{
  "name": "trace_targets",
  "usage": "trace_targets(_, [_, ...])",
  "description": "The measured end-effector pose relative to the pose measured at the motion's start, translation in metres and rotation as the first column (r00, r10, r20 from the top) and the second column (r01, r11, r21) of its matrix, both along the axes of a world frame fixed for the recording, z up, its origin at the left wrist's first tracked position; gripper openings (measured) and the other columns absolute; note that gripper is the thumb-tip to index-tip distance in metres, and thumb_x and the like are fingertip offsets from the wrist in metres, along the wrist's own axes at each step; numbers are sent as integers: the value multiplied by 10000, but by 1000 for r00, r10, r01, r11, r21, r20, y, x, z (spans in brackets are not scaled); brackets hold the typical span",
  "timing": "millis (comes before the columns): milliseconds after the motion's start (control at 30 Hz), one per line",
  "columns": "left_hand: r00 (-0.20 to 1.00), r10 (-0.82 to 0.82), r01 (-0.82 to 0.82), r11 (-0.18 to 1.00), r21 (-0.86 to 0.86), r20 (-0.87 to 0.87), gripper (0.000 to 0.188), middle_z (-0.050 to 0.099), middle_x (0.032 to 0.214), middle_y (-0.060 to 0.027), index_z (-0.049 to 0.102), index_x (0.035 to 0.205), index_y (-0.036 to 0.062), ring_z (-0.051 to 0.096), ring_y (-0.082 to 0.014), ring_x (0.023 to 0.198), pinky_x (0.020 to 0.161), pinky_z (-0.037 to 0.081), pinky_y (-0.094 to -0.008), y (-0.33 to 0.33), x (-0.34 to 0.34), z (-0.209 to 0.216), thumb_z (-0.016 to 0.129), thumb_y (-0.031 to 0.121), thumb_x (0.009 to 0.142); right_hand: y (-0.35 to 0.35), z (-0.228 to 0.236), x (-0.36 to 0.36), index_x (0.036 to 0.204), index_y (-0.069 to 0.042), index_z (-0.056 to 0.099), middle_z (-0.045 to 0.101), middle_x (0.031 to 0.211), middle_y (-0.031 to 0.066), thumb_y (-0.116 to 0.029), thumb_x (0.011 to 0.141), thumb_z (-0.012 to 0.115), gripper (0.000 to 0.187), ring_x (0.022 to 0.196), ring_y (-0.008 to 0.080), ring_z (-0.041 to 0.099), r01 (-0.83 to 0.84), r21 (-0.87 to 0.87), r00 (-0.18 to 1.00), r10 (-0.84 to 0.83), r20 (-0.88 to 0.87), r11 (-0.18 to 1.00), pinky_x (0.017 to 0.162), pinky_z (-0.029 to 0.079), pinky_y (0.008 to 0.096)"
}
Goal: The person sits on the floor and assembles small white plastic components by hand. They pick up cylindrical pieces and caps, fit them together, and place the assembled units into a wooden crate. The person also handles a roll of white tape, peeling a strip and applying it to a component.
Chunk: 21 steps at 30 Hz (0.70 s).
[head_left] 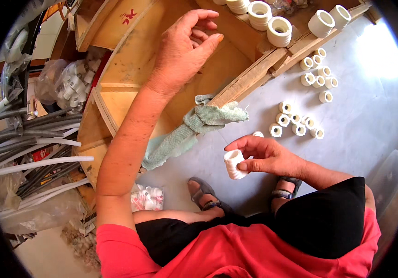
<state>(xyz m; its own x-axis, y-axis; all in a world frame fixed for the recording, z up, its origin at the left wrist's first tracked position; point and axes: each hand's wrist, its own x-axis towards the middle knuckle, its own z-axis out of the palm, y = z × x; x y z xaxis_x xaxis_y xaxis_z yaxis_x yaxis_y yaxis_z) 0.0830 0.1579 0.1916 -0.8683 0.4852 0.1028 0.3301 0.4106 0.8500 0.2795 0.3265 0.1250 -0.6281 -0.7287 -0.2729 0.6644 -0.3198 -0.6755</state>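
Observation:
Over the floor in front of my knees, my right hand (271, 157) grips a white plastic pipe fitting (234, 164) between thumb and fingers. The fitting is a short ribbed collar with its round opening tilted up. My left hand (185, 51) is raised above the wooden frame (229, 60), thumb and fingers apart and loosely bent, with nothing visible in it. Nearest to it, larger white ribbed fittings (279, 31) stand on the frame's top edge. Smaller white fittings (299, 129) stand in two loose groups on the grey floor (352, 116), beyond my right hand.
A pale green cloth (203, 119) hangs knotted on the frame's near corner. Grey and white hoses (41, 164) stick out at the left, below a plastic bag (71, 85) of white parts. Another bag (147, 198) of white pieces lies by my foot.

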Motion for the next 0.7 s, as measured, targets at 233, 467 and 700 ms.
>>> trace_targets(233, [905, -106, 86, 994, -68, -412, 353, 530, 846, 27, 635, 1084, 116, 506, -45, 694, 619, 445, -191, 46, 20, 19, 755, 68, 755, 11, 1, 2, 1288, -70, 489, 598, 1113, 34, -93, 900, 623, 411, 1014, 115, 556, 1, 31, 1000, -1, 0, 1000, 881, 458, 282])
trace_targets(467, [839, -222, 168, 974, -151, -497, 227, 540, 811, -13, 654, 983, 72, 522, -75, 678, 593, 450, -210, 62, 16, 2, 730, 43, 771, 19, 1, 5, 1282, -70, 491, 597, 1118, 35, -104, 902, 622, 404, 1015, 119, 558, 23, 14, 1000, -23, -16, 1000, 884, 458, 285])
trace_targets(700, [967, -174, 194, 976, 97, -185, 144, 606, 892, 0, 654, 970, 23, 595, -89, 754, 692, 520, -217, 48, 13, -1, 664, -3, 829, 17, -1, 5, 1279, -74, 492, 598, 1114, 34, -105, 903, 618, 398, 1016, 118, 556, 19, -3, 999, -19, -29, 1000, 879, 459, 285])
